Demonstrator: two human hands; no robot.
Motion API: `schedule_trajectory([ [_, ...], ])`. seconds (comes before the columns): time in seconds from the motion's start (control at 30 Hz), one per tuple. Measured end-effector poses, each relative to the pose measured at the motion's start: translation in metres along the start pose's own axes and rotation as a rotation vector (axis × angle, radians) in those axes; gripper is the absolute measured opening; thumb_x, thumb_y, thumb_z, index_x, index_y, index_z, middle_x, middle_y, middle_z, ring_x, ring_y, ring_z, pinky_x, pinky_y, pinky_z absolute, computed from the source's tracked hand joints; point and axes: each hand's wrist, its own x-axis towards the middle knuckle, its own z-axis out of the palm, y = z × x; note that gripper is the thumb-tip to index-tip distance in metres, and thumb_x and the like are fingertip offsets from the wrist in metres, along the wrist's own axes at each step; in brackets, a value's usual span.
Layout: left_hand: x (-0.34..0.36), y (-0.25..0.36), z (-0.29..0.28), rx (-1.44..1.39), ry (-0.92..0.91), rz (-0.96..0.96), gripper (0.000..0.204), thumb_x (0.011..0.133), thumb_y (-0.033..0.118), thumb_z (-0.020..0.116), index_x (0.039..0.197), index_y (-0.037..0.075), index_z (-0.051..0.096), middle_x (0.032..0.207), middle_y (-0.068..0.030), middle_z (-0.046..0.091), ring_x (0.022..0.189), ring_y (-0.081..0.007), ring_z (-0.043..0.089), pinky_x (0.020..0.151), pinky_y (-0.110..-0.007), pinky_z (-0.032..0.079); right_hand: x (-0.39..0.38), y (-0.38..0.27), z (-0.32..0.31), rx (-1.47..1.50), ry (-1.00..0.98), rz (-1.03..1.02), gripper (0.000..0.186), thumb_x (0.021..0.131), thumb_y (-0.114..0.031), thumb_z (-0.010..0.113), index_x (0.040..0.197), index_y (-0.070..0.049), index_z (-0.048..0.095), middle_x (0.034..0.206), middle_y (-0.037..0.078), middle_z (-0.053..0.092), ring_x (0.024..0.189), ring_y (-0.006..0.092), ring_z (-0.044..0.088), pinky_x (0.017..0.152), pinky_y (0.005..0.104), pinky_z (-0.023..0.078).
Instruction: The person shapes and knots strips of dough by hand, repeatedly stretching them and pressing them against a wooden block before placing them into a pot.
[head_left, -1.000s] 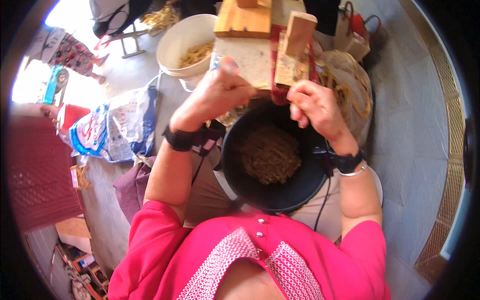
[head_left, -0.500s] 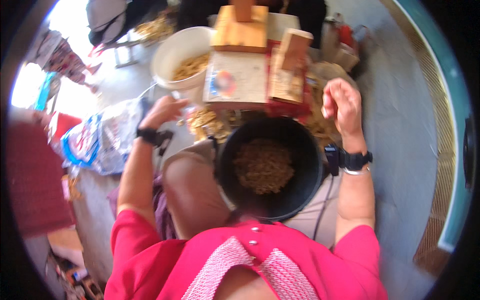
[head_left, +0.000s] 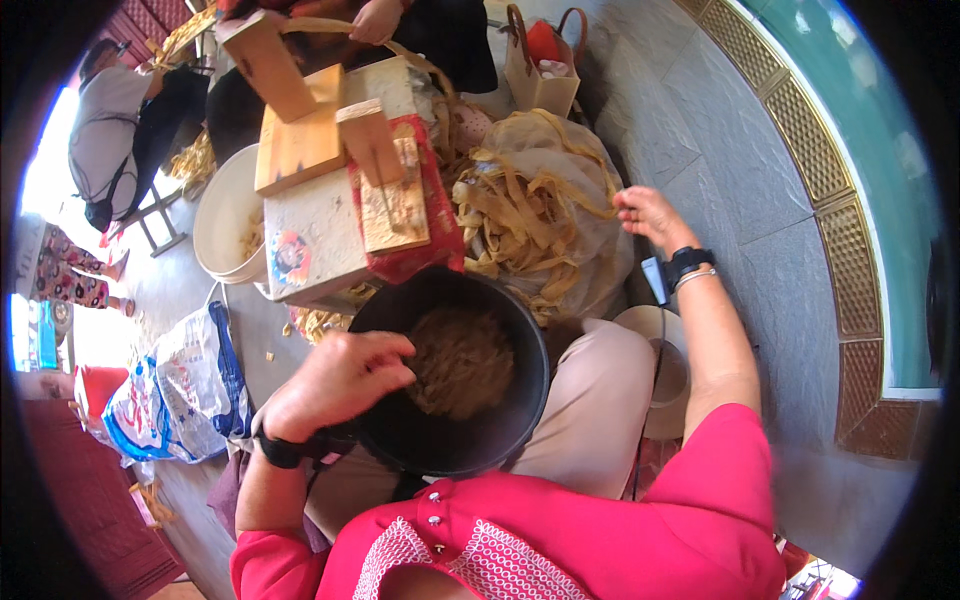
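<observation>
My right hand (head_left: 650, 215) reaches out to the right, fingers pinched on the end of a tan dried strip (head_left: 603, 190). That strip runs along the edge of a heap of similar strips (head_left: 515, 215) on a pale mesh sack (head_left: 605, 265). Curled over the left rim of the black bucket (head_left: 535, 400) is my left hand (head_left: 340, 385); what its closed fingers hold, if anything, is hidden. Small chopped brown pieces (head_left: 460, 360) fill the bucket's bottom, between my legs. Just beyond stands a cutter with a blade on a wooden block (head_left: 395, 225), on red cloth.
A white bucket (head_left: 222, 225) with cut pieces stands left of the pale box (head_left: 320, 225) under the wooden blocks. Opposite, a person's hand (head_left: 377, 20) is near another strip. A plastic bag (head_left: 185, 385) lies left, a tote bag (head_left: 540, 85) stands at the back.
The view has swung to the right. My left hand has come from beside the white bucket to the black bucket's rim. My right hand has moved out to the strips and pinched one.
</observation>
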Motion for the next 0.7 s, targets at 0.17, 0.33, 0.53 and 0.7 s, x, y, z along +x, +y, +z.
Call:
schedule_trajectory([
  [0.17,0.046,-0.012,0.050,0.047,-0.156,0.048,0.025,0.083,0.017,0.066,0.102,0.001,0.064,0.079,-0.0117,0.068,0.072,-0.0211,0.068,0.066,-0.031,0.052,0.052,0.076,0.001,-0.101,0.126,0.089,0.018,0.089,-0.024,0.058,0.101,-0.011,0.061,0.085,-0.003,0.055,0.073,0.0105,0.051,0.066,0.0279,0.047],
  [0.33,0.069,-0.030,0.080,-0.063,-0.114,-0.032,0.026,0.083,0.013,0.065,0.105,0.000,0.064,0.083,-0.0137,0.069,0.075,-0.0175,0.068,0.068,-0.029,0.053,0.117,0.111,0.010,-0.415,0.238,-0.167,0.036,0.088,-0.023,0.057,0.120,-0.007,0.056,0.101,0.012,0.066,0.092,0.0249,0.063,0.078,0.0364,0.049],
  [0.53,0.085,-0.042,0.085,-0.003,-0.127,-0.057,0.029,0.079,0.015,0.069,0.104,0.000,0.064,0.079,-0.0126,0.068,0.072,-0.0213,0.067,0.066,-0.030,0.054,0.166,0.147,0.005,-0.863,0.324,-0.231,0.038,0.088,-0.019,0.054,0.125,-0.009,0.053,0.110,0.018,0.064,0.104,0.0364,0.058,0.087,0.0404,0.047],
  [0.7,0.086,-0.042,0.091,0.191,-0.118,-0.022,0.031,0.079,0.022,0.069,0.104,0.003,0.064,0.081,-0.0132,0.068,0.077,-0.0300,0.066,0.067,-0.037,0.053,0.167,0.152,0.029,-1.165,0.181,-0.086,0.028,0.080,-0.015,0.059,0.106,-0.004,0.062,0.102,0.021,0.063,0.098,0.0372,0.060,0.083,0.0443,0.049],
])
